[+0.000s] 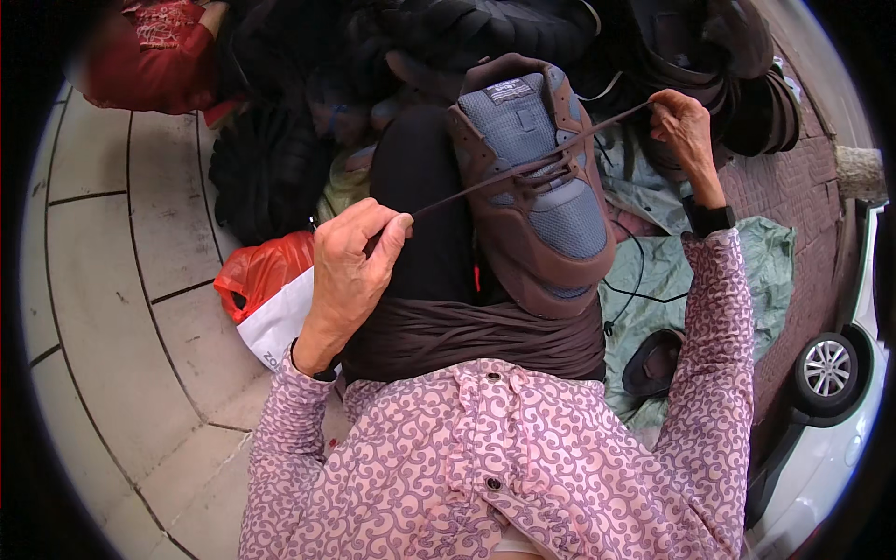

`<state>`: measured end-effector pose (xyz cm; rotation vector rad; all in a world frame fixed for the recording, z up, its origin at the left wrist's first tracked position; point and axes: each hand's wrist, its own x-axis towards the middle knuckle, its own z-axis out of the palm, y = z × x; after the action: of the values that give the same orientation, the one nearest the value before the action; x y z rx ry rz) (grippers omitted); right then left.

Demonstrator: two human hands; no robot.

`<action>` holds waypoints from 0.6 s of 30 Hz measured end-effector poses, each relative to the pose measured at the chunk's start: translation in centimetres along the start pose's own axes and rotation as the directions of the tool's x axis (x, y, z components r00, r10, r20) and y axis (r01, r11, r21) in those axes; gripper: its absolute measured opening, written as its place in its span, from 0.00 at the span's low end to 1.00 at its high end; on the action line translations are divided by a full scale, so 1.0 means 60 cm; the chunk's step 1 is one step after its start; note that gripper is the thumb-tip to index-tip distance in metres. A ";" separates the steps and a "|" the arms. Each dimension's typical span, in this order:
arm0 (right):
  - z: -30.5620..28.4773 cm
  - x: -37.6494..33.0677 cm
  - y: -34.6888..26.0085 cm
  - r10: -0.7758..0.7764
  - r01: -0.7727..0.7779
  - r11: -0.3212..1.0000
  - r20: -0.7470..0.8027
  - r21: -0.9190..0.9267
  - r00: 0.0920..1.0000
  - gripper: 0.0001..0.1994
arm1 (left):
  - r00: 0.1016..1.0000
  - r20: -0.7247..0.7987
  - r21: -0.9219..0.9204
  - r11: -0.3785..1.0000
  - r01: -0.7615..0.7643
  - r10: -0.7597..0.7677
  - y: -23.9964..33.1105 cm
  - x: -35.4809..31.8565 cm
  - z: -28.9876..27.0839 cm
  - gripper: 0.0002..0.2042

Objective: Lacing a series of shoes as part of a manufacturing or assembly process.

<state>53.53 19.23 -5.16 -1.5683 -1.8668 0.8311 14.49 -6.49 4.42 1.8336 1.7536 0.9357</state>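
Note:
A brown and grey-blue sneaker (567,217) rests on my lap, its toe toward me. A dark brown shoelace (457,195) runs through its lower eyelets and stretches taut to both sides. My left hand (353,271) pinches one end, left of the shoe. Beyond the shoe's right side, my right hand (683,128) pinches the other end, higher up. The upper eyelets hold no lace. A second brown toe (551,297) shows under the sneaker. Across my lap lies a thick bundle of dark brown laces (448,338).
Dark shoes (439,33) are heaped at the far side. On the left, a red plastic bag (271,271) sits on the tiles. A pale green sheet (737,266) covers ground on the right, with a small dark piece (651,362). A white car (835,439) stands right.

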 end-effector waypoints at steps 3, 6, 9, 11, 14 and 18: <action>0.009 -0.013 0.013 -0.108 0.107 0.993 0.020 0.049 0.994 0.07 | 0.988 0.067 -0.127 0.981 0.145 -0.137 -0.010 -0.002 -0.010 0.08; 0.002 -0.028 0.026 -0.408 0.360 0.814 -0.007 -0.456 0.913 0.08 | 0.908 0.220 -0.315 0.855 0.413 -0.358 -0.033 -0.016 -0.037 0.10; -0.004 -0.042 0.034 0.123 -0.118 0.987 0.045 -0.106 0.991 0.09 | 0.828 0.306 -0.588 0.591 0.553 -0.470 -0.073 -0.038 -0.088 0.10; -0.005 -0.050 0.034 0.368 -0.410 0.863 0.191 0.293 0.910 0.10 | 0.811 0.265 -0.786 0.370 0.495 -0.522 -0.101 -0.054 -0.119 0.11; -0.001 -0.061 0.020 0.399 -0.493 0.406 0.336 0.769 0.853 0.17 | 0.798 0.240 -0.948 0.046 0.316 -0.552 -0.124 -0.064 -0.175 0.11; 0.004 -0.076 -0.040 0.263 -0.390 0.390 0.305 0.834 0.915 0.21 | 0.787 -0.114 -0.507 0.717 0.479 -0.606 -0.093 -0.047 -0.179 0.10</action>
<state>52.54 14.42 -3.59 -1.1462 -0.8009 1.7657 2.96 -10.17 7.22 0.8282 1.8697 1.2428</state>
